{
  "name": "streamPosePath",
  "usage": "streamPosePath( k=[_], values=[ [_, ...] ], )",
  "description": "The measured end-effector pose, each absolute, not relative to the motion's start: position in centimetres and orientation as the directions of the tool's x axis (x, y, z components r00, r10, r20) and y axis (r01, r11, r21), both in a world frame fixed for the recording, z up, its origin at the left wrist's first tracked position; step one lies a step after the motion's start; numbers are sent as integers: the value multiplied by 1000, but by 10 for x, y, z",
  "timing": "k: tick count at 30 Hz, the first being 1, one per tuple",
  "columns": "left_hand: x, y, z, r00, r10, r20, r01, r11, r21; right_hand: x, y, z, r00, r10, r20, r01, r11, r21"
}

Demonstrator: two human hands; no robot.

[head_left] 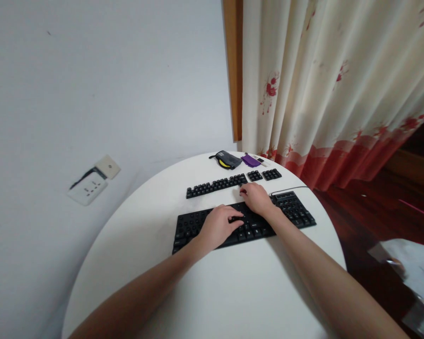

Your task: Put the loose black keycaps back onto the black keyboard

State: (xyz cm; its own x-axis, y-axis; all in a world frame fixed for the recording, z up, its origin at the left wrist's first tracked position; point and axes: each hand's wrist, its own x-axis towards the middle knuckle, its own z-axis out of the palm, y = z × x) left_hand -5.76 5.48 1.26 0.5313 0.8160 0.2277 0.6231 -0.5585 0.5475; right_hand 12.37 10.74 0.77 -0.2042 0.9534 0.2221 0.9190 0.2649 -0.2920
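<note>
A black keyboard (198, 223) lies on the white round table, some of its key positions apparently without caps. Over its middle is my left hand (219, 226), thumb and forefinger slightly apart just above the keys, with no held thing that I can make out. My right hand (256, 197) reaches across the keyboard's back edge, its fingers curled together at the end of a long block of loose black keycaps (215, 185). A small dark keycap seems to be in those fingertips, mostly hidden. Two smaller keycap blocks, one (255, 175) beside the other (272, 174), sit farther right.
At the table's (134, 254) far edge lie a dark grey pouch (229, 159) with a yellow item, and a purple cloth (250, 160). The keyboard's cable (289, 189) runs right. A wall with sockets (88, 187) stands left; a curtain (321, 94) hangs behind.
</note>
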Motion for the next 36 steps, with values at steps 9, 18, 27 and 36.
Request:
streamPosePath(
  k=[9,18,27,36],
  values=[
    [-59,52,2,554,785,278,586,-605,540,127,95,20,-157,946,283,813,287,-507],
    [-56,47,5,533,778,334,581,-623,524,146,95,30,-313,942,124,669,311,-675],
    [-55,46,8,546,769,331,577,-632,517,150,82,40,-552,815,-178,630,267,-729],
    [-56,46,5,532,778,333,565,-619,545,147,80,39,-536,818,-211,679,269,-683]
  ],
)
